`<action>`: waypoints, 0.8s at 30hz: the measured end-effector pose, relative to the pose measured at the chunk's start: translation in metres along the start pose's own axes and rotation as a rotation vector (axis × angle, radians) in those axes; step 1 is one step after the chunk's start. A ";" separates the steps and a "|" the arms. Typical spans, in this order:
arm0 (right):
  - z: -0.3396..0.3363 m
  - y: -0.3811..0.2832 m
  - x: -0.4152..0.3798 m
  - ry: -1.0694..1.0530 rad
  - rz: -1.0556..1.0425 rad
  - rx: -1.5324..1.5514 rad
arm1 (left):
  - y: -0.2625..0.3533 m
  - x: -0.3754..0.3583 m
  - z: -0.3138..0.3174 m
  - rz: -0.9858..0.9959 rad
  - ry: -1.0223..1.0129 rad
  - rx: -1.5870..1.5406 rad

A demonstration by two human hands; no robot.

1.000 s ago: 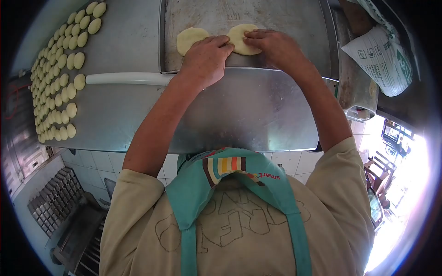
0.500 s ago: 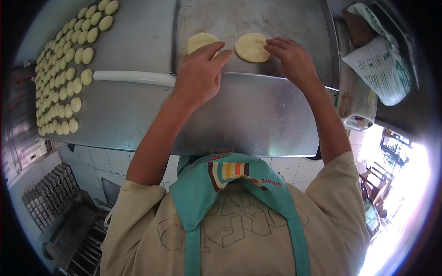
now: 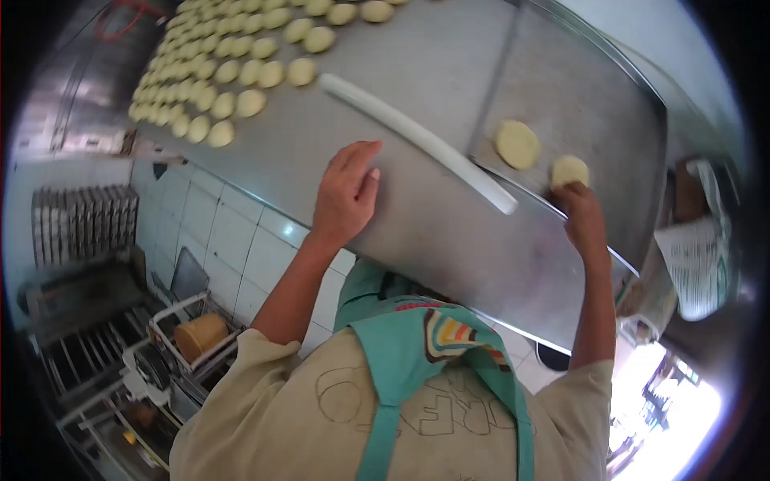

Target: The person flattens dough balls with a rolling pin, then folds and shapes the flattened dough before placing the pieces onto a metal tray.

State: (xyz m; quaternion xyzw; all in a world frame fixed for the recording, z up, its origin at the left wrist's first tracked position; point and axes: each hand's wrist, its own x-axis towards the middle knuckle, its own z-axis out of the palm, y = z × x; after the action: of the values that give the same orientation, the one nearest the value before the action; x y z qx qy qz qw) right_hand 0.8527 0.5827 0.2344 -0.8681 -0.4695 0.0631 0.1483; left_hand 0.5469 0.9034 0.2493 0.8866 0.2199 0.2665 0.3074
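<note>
My left hand [image 3: 347, 192] hovers over the metal table [image 3: 321, 152], between the rows of dough balls and the white rolling rod, with nothing in it and the thumb apart from the fingers. My right hand [image 3: 579, 215] is at the near edge of a flattened dough disc [image 3: 570, 172]; its fingers are bent and touch the disc, and the fingertips are partly hidden. Another flat disc [image 3: 517, 145] lies to its left on the metal tray [image 3: 593, 96]. The white rod [image 3: 417, 140] lies slantwise on the table beside the tray.
Many dough balls [image 3: 301, 72] stand in rows at the upper left. A printed white sack [image 3: 691, 268] is at the right beyond the tray. Racks and an orange-brown container [image 3: 200, 335] are at the lower left, below the table's front edge.
The view has turned toward the left side of the table. My left hand has left the left disc and moved left past the rod. My right hand stays at the right disc.
</note>
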 end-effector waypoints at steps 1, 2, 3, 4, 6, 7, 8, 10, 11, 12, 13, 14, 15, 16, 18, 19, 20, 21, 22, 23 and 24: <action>-0.003 -0.002 0.002 -0.052 0.022 -0.020 | -0.012 -0.001 -0.011 -0.046 0.027 -0.002; -0.009 -0.012 0.005 -0.103 0.050 -0.047 | -0.026 0.000 -0.023 -0.087 0.053 -0.012; -0.013 -0.030 0.010 -0.026 0.048 -0.068 | -0.044 0.000 -0.038 -0.088 0.097 0.040; -0.015 -0.046 0.011 0.048 0.058 -0.084 | -0.063 0.001 -0.051 -0.087 0.128 0.090; -0.019 -0.081 0.023 0.178 0.041 -0.081 | -0.097 0.011 -0.077 -0.121 0.181 0.163; -0.017 -0.109 0.034 0.180 0.001 0.010 | -0.116 0.017 -0.090 -0.157 0.195 0.192; -0.012 -0.143 0.046 0.179 -0.035 0.100 | -0.134 0.023 -0.103 -0.194 0.206 0.220; 0.000 -0.205 0.069 0.145 -0.079 0.104 | -0.164 0.038 -0.128 -0.229 0.211 0.274; 0.024 -0.245 0.089 0.108 -0.076 0.025 | -0.194 0.046 -0.145 -0.245 0.197 0.304; 0.033 -0.262 0.101 0.081 -0.080 -0.058 | -0.205 0.056 -0.155 -0.262 0.164 0.342; 0.041 -0.262 0.107 0.047 -0.041 -0.132 | -0.208 0.063 -0.160 -0.235 0.117 0.366; 0.056 -0.261 0.114 0.012 0.004 -0.207 | -0.215 0.069 -0.164 -0.207 0.065 0.386; 0.069 -0.261 0.120 -0.024 0.051 -0.282 | -0.222 0.075 -0.167 -0.177 0.012 0.405; 0.075 -0.263 0.121 -0.070 0.082 -0.297 | -0.222 0.080 -0.169 -0.181 -0.066 0.420; 0.089 -0.273 0.122 -0.092 0.100 -0.329 | -0.230 0.092 -0.173 -0.174 -0.239 0.446; 0.091 -0.274 0.118 -0.098 0.116 -0.346 | -0.236 0.094 -0.170 -0.145 -0.240 0.462; 0.091 -0.273 0.111 -0.091 0.140 -0.319 | -0.241 0.095 -0.162 -0.112 -0.242 0.478; 0.091 -0.272 0.103 -0.081 0.168 -0.294 | -0.245 0.096 -0.155 -0.073 -0.244 0.491; 0.092 -0.272 0.096 -0.068 0.202 -0.268 | -0.251 0.099 -0.151 -0.073 -0.247 0.469; 0.092 -0.271 0.087 -0.082 0.228 -0.241 | -0.257 0.101 -0.151 -0.072 -0.250 0.445; 0.090 -0.270 0.080 -0.094 0.250 -0.213 | -0.261 0.103 -0.151 -0.074 -0.251 0.423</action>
State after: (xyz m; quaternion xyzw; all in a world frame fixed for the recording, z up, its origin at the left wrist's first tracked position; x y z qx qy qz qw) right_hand 0.6592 0.8063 0.2365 -0.9266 -0.3684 0.0717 0.0243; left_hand 0.4751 1.2115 0.2123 0.9488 0.2631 0.0911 0.1494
